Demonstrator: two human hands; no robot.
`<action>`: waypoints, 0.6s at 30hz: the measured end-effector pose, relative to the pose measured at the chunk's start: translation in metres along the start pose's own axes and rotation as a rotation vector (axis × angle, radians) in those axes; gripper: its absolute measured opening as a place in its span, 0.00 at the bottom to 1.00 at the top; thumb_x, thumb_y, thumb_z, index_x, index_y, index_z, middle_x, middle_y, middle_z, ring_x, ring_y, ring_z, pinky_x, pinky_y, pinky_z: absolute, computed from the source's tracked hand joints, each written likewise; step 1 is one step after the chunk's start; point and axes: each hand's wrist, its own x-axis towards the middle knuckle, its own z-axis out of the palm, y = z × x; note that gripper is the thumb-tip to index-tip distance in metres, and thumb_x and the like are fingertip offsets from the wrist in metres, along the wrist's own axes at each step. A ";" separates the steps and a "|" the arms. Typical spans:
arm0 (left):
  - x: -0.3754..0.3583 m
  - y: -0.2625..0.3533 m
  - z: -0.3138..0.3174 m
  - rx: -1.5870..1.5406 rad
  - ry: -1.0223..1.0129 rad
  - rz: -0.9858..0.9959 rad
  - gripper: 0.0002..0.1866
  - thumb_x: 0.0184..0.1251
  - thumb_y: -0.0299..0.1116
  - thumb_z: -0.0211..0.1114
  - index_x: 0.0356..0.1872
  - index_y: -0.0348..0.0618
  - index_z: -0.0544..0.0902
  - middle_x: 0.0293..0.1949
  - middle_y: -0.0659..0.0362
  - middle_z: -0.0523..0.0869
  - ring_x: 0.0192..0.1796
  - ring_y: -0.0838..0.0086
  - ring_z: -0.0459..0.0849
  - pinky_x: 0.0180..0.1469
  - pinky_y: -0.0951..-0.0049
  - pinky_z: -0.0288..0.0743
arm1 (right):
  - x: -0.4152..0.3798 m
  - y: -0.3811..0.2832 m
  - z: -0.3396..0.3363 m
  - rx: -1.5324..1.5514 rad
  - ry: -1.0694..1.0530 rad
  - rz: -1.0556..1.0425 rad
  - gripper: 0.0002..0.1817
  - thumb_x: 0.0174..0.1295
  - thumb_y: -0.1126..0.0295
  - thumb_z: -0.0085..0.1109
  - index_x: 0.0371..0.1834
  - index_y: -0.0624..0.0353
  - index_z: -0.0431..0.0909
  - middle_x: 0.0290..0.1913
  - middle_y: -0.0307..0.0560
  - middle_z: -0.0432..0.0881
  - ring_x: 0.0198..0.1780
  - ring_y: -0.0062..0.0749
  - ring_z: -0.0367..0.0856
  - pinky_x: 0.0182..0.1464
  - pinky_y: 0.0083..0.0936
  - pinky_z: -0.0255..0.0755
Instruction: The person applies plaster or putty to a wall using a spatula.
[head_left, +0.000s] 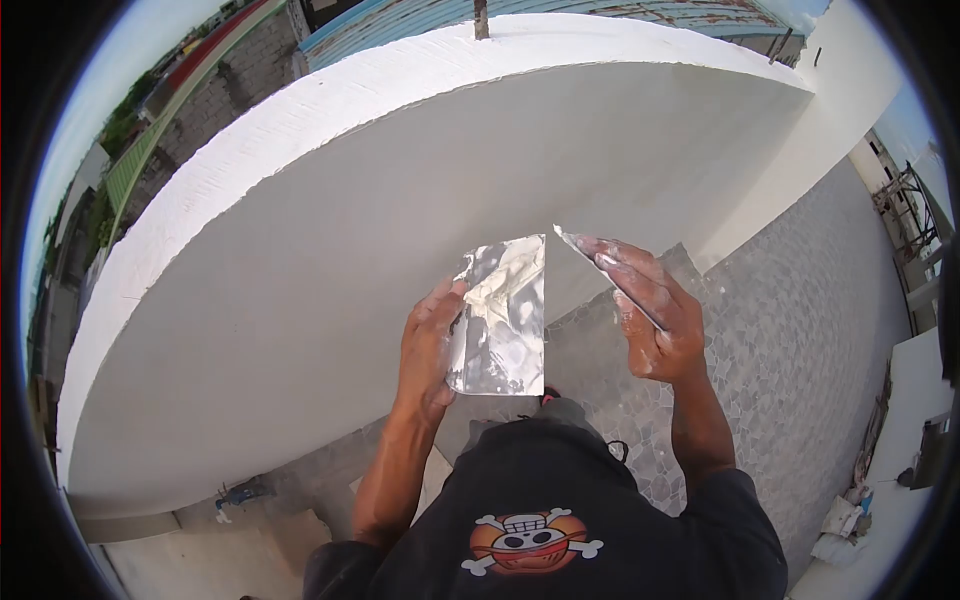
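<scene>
My left hand (pixel 432 335) grips the left edge of a flat metal plate (pixel 515 355). White paste (pixel 505 282) lies smeared and heaped over the upper part of that plate. To the right, my right hand (pixel 655 310) holds a thin blade (pixel 622 285), seen nearly edge-on, with a little white paste at its upper tip. The blade and the plate are apart, with a narrow gap between them. White residue coats the fingers of both hands.
A low curved wall (pixel 300 260) with a white top (pixel 400 75) spans the front. Stone-patterned flooring (pixel 790 330) extends to the right. A metal rod (pixel 481 18) stands on the wall's top. Debris (pixel 845 520) lies at the lower right.
</scene>
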 end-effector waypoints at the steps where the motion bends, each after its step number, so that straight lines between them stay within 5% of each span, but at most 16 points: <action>1: 0.001 0.002 0.003 -0.014 -0.030 -0.008 0.17 0.78 0.32 0.54 0.57 0.30 0.76 0.43 0.56 0.86 0.40 0.79 0.86 0.41 0.77 0.82 | 0.001 -0.002 -0.001 0.002 -0.066 -0.034 0.19 0.62 0.80 0.58 0.58 0.64 0.77 0.57 0.56 0.82 0.58 0.44 0.82 0.61 0.37 0.75; 3: 0.005 0.003 0.007 -0.028 -0.081 -0.034 0.17 0.78 0.32 0.53 0.58 0.29 0.75 0.44 0.56 0.86 0.40 0.79 0.86 0.42 0.77 0.83 | 0.004 -0.009 -0.006 0.000 -0.199 -0.110 0.21 0.60 0.78 0.62 0.58 0.61 0.77 0.60 0.58 0.81 0.64 0.51 0.79 0.66 0.45 0.72; 12: 0.013 -0.019 0.007 -0.022 -0.056 -0.133 0.26 0.77 0.31 0.54 0.69 0.25 0.63 0.56 0.50 0.81 0.54 0.73 0.83 0.53 0.74 0.80 | -0.036 0.014 0.004 -0.231 -0.362 -0.209 0.16 0.62 0.74 0.62 0.54 0.57 0.78 0.60 0.54 0.81 0.64 0.47 0.79 0.70 0.47 0.70; 18: 0.014 -0.035 0.003 0.012 0.050 -0.065 0.22 0.78 0.35 0.56 0.64 0.28 0.70 0.53 0.50 0.83 0.50 0.75 0.84 0.52 0.76 0.80 | -0.051 0.041 -0.028 -0.334 -0.496 -0.123 0.18 0.58 0.80 0.61 0.53 0.58 0.79 0.60 0.52 0.82 0.64 0.46 0.79 0.68 0.45 0.71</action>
